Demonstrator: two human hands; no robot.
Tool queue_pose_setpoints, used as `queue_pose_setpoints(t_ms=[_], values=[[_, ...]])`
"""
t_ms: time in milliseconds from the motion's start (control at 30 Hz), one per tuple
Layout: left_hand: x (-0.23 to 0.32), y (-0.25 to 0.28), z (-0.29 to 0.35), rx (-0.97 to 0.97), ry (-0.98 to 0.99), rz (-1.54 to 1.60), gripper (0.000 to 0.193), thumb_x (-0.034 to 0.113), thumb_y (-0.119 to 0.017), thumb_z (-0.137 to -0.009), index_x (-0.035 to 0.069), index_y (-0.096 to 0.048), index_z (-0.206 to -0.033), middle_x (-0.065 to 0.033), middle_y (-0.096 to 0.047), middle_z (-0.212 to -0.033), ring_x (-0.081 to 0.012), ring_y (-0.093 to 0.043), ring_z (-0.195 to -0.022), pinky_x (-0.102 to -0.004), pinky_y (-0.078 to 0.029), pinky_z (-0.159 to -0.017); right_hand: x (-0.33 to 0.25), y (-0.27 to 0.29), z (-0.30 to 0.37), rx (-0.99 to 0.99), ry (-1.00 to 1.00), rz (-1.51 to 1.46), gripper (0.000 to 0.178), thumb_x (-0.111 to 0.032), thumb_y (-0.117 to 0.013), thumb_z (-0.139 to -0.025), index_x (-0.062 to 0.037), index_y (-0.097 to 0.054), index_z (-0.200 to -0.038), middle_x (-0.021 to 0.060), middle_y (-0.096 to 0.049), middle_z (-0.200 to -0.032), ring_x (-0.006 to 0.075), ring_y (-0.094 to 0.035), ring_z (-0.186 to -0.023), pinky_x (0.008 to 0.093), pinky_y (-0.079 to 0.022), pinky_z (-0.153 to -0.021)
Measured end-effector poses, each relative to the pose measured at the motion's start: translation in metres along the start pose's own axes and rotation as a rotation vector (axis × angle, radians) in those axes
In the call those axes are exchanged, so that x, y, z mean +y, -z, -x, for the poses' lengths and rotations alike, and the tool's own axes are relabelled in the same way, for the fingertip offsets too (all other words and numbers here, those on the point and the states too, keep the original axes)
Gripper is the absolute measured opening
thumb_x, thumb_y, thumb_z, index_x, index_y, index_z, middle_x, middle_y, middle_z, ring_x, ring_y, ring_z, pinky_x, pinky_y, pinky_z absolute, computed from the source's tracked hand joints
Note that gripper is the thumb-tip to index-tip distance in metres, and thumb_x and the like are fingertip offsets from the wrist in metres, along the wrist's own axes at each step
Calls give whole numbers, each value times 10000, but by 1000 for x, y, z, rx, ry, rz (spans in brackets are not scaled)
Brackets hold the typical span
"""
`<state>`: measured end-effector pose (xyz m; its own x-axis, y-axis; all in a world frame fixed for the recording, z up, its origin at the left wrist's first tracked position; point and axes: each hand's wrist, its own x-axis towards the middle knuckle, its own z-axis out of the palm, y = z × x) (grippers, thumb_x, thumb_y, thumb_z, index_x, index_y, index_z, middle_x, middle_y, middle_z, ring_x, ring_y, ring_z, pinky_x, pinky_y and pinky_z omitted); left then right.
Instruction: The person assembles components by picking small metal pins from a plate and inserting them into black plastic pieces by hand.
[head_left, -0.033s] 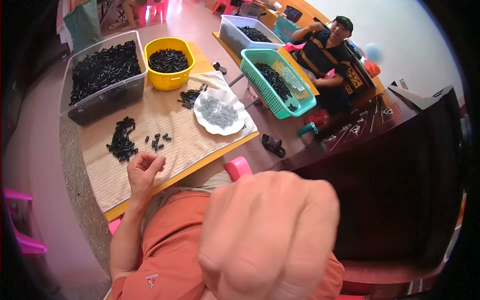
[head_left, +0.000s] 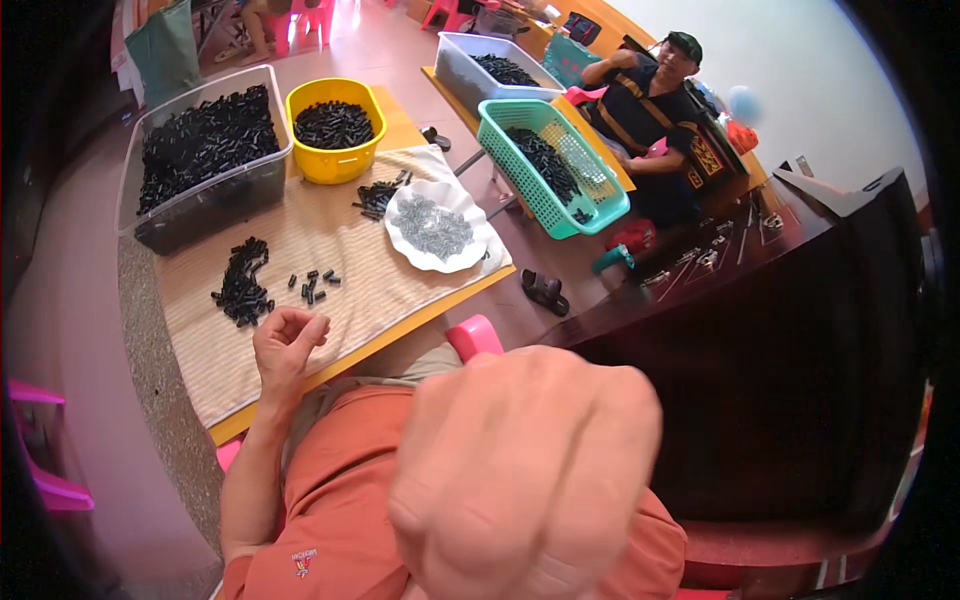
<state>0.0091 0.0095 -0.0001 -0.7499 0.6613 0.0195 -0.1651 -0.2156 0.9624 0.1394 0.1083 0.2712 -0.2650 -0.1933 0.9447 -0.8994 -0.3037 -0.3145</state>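
Observation:
My left hand (head_left: 290, 343) rests at the near edge of the cloth-covered table, fingers curled and thumb against them; anything inside is hidden. Just beyond it lie several loose short black tubes (head_left: 313, 287) and a larger heap of black tubes (head_left: 243, 283). Close to the camera, my right hand (head_left: 525, 470) is raised in front of my orange shirt, its fingers folded and knuckles showing. Whatever it may hold is out of sight. A white scalloped dish (head_left: 398, 247) with small clear pieces (head_left: 435, 227) stands at the table's right, beside a small pile of black tubes (head_left: 377, 200).
A clear bin (head_left: 205, 205) and a yellow tub (head_left: 338, 163), both filled with black tubes, stand at the table's far side. On another table are a green basket (head_left: 592, 222) and a second clear bin (head_left: 455, 75). A person (head_left: 655, 110) sits behind it. Sandals (head_left: 545, 292) lie on the floor.
My right hand has shifted slightly down and to the left in the picture, still closed. The left hand looks the same.

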Motion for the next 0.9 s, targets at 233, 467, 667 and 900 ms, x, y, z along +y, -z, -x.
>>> queue_pose_setpoints(t_ms=[233, 467, 667, 900], values=[[-7, -2, -3, -25, -3, -47, 106, 57, -728, -890, 22, -628, -898, -32, -677, -802, -79, -628, -692, -217, -525, -661, -5, -11, 37, 231, -117, 188, 329, -182, -688, -954, 47, -657, -720, 134, -631, -684, 185, -566, -499, 281, -423, -410], [0, -6, 1, -29, -58, -59, 134, 84, -748, -886, 25, -628, -903, -29, -679, -807, -78, -626, -691, -220, -525, -665, -13, 15, 83, 182, -456, 469, 157, -85, -657, -944, 35, -659, -842, 148, -661, -777, 254, -642, -679, 311, -506, -586], [-5, -7, 2, -36, -13, -82, 130, 83, -751, -884, 29, -634, -901, -15, -671, -792, -67, -616, -688, -210, -504, -649, -13, 39, 127, 326, -699, 562, 130, -57, -609, -979, 43, -634, -900, 97, -632, -850, 118, -577, -676, 241, -463, -599], [-15, -7, 1, -61, -22, -138, 103, 52, -737, -888, 32, -636, -894, -1, -665, -794, -47, -603, -701, -199, -482, -643, -6, 61, 172, 355, -902, 774, 85, -64, -672, -945, 18, -654, -928, 43, -612, -844, 80, -549, -710, 225, -441, -610]])
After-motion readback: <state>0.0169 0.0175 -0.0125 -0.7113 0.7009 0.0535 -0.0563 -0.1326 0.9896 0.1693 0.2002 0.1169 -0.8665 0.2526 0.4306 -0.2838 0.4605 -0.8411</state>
